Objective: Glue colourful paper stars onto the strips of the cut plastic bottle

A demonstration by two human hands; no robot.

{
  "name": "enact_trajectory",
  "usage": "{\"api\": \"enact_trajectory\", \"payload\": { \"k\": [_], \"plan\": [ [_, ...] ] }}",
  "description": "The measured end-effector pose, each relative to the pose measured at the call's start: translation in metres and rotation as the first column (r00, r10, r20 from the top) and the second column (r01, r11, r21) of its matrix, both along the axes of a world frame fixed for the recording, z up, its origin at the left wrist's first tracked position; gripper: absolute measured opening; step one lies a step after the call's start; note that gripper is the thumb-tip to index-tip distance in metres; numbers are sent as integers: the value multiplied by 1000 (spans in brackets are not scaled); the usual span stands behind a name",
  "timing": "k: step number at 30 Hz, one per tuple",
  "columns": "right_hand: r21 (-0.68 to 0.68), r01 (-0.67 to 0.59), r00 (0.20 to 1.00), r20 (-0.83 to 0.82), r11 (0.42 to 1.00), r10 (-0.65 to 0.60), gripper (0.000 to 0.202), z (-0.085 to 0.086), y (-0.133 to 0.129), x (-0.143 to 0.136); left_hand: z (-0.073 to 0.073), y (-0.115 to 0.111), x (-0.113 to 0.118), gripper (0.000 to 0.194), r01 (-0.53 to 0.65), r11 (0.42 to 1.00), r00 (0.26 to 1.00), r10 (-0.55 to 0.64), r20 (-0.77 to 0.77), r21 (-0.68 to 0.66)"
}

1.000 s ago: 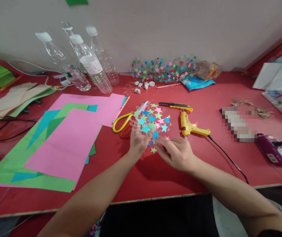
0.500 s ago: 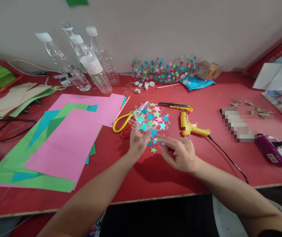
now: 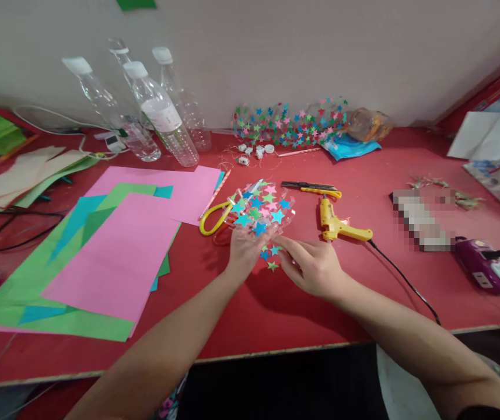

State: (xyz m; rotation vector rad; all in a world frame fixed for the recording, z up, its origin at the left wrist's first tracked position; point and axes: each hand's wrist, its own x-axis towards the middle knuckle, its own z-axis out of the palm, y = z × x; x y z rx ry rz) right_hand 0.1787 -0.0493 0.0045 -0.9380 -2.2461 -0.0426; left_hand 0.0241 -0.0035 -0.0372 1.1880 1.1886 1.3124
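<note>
A clear plastic piece [image 3: 267, 211] with frilly cut edges is dotted with blue, green and pink stars. My left hand [image 3: 246, 251] is closed on its near edge, holding it just above the red table. Against that same edge, beside a blue star, rest the fingertips of my right hand [image 3: 315, 262]. Its index finger reaches forward with the thumb beneath; anything pinched there is hidden. Several loose paper stars [image 3: 272, 266] lie between my hands. Behind the plastic piece, yellow-handled scissors [image 3: 214, 220] are partly covered.
A yellow glue gun [image 3: 341, 224] with a black cord and a utility knife [image 3: 313, 188] lie to the right. Coloured paper sheets [image 3: 114, 251] spread at the left. Clear bottles [image 3: 166, 119] stand behind them. Star-covered plastic [image 3: 291, 125] lies along the wall.
My right fingertips have moved up and left onto the plastic piece's near edge. The piece has shifted slightly left in my left hand.
</note>
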Motion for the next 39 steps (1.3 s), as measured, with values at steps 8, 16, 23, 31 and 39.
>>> {"api": "enact_trajectory", "payload": {
  "k": [8, 16, 23, 31, 39],
  "plan": [
    [-63, 90, 996, -5, 994, -90, 23, 2, 3, 0, 11, -4, -2, 27, 86, 996, 989, -80, 128, -40],
    [-112, 99, 995, 19, 989, -98, 25, 2, 6, 1, 2, -8, -2, 33, 162, 983, 950, -179, 257, 87],
    [-163, 77, 985, -142, 984, -100, 14, 4, 5, 2, 8, -4, -2, 24, 72, 997, 966, -71, 249, 4],
    [-440, -231, 706, -690, 867, -162, 11, 10, -8, 2, 14, -1, -1, 33, -59, 998, 991, 59, 121, 0],
    [-585, -346, 673, -700, 734, -241, 13, 15, -5, 0, 16, -2, 0, 29, -94, 995, 995, 94, 19, 28]
  ]
}}
